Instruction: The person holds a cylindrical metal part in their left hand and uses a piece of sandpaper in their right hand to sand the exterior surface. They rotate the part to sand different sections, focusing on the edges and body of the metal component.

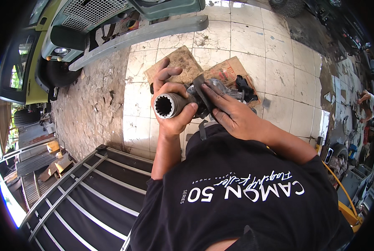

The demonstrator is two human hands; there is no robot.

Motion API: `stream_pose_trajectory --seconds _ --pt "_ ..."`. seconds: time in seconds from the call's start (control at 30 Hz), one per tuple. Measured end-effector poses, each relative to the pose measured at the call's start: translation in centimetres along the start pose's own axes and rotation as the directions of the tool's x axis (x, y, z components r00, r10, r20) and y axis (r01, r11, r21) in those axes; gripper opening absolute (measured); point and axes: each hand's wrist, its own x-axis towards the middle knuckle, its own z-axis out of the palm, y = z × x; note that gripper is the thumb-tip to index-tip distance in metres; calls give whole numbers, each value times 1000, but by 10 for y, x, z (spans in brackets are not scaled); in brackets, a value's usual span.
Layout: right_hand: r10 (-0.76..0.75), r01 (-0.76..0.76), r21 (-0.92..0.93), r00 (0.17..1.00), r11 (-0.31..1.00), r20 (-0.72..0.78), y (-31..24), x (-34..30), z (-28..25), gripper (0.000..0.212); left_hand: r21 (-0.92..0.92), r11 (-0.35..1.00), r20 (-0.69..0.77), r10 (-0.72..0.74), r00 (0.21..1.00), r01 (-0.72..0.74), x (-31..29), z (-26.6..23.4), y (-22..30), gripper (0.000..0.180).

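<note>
tube (180, 101), long axis slanting left, splined mouth (165, 106) facing camera

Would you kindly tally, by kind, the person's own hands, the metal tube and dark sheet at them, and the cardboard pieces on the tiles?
Left hand and right hand: 2
Splined metal tube: 1
Dark sheet: 1
Cardboard pieces: 2
Total: 6
</note>
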Motion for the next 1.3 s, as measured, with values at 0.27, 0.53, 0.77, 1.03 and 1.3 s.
stream_pose_trajectory --seconds 0.27,0.53,0.77,1.03,1.3 --pt "-117 112 -92 992 989 -47 10 17 2 45 -88 989 -64 -128 990 122 -4 7 -4 25" --pt "-131 116 -137 985 984 -111 10 33 0 43 -68 975 -139 -220 966 212 -1 18 -4 25" --pt "-133 80 -400 985 913 -106 5 10 8 46 -105 957 -190 -288 939 272 -6 26 -4 23" --pt "-149 88 -468 984 879 -97 1 13 8 43 -169 930 -229 -361 904 328 -2 22 -7 21" --pt "-11 17 -429 1000 903 17 -3 21 1 79 -181 928 -243 -362 900 324 -4 22 -10 24"
